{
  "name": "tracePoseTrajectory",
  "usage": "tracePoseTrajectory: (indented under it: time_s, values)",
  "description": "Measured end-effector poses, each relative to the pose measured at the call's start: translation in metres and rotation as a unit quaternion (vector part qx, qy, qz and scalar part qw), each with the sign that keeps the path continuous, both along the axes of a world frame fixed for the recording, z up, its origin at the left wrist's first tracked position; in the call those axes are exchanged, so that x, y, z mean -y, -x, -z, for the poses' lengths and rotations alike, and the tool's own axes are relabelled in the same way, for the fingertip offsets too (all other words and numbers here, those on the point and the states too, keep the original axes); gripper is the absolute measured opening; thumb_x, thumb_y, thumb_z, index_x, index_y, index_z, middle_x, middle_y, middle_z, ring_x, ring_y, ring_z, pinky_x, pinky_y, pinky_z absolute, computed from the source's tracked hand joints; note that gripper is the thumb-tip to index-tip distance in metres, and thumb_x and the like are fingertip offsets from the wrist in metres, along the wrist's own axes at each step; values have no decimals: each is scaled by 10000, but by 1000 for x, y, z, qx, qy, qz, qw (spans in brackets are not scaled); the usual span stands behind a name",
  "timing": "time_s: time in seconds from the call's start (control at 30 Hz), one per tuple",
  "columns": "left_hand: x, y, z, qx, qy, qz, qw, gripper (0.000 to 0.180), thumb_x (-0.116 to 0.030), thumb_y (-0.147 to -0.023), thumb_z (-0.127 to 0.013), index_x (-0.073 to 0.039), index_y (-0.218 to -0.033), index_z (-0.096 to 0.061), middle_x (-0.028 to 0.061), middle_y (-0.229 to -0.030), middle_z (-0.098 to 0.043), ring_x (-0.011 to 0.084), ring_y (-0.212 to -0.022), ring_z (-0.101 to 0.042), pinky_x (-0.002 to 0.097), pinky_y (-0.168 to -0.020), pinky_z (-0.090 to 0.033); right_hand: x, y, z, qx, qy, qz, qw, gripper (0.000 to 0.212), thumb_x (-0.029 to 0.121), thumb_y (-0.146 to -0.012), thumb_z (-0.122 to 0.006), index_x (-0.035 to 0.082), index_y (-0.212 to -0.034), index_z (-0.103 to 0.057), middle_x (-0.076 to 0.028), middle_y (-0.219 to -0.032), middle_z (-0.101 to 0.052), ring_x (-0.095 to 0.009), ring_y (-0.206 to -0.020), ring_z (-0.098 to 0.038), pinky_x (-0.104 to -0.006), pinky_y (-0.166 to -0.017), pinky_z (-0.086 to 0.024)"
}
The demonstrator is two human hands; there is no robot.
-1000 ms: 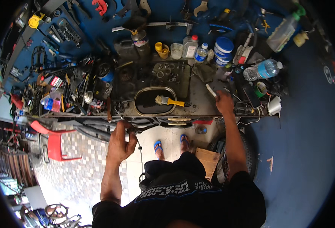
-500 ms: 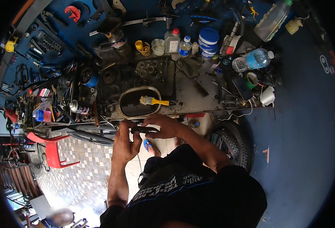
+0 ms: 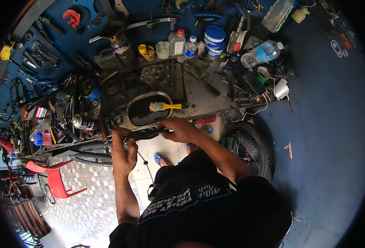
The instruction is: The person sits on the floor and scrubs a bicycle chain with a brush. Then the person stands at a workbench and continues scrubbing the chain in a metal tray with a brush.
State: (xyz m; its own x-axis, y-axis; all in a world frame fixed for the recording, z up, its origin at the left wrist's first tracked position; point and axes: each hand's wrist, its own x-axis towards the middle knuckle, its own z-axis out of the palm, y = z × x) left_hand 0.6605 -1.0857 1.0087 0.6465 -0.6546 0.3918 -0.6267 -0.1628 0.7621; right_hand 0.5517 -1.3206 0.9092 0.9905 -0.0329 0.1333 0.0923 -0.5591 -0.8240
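Just off the bench's front edge, my left hand (image 3: 123,153) pinches one end of a dark, bumpy, elongated part (image 3: 146,134). My right hand (image 3: 178,129) grips its other end, with the fingers closed. The part spans the gap between both hands, roughly level; its exact kind does not show. Beyond them on the bench sits an oval metal pan (image 3: 129,117) holding dark liquid. A paintbrush (image 3: 166,107) with a yellow handle lies across the pan's right rim, its pale bristles over the liquid.
Bottles, including a grey one (image 3: 177,43), and a blue-and-white tub (image 3: 214,39) line the back of the bench. Tools crowd the left side. A phone (image 3: 254,84) lies to the right. Below are bicycle tyres (image 3: 252,149) and a red chair (image 3: 58,184).
My hands have moved apart, with the left going leftward, and the dark part now stretches between them. The view has shifted slightly. The brush still rests on the pan.
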Motion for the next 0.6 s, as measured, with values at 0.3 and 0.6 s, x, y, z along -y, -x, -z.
tracePoseTrajectory:
  time_s: [0.3, 0.6]
  values:
    - [-22, -17, -2, 16, 31, -71, 997, 173, -37, -978, -563, -3, -1144, -528, 148, -956, -599, 248, -823, -579, 364, -775, -493, 10, -21, -53, 25, 76, 4, 997, 288, 265, -937, -756, 76, -1149, -713, -183, -1053, -749, -395, -970, -713, -471, -843, -560]
    - [-42, -26, 39, -57, 51, -94, 993, 138, -29, -989, -562, -10, -1119, -518, 97, -885, -590, 179, -801, -562, 327, -743, -484, 5, -39, -116, 33, -88, -3, 996, 341, 14, -934, -728, 65, -1262, -652, -73, -1025, -732, -140, -945, -698, -313, -826, -544]
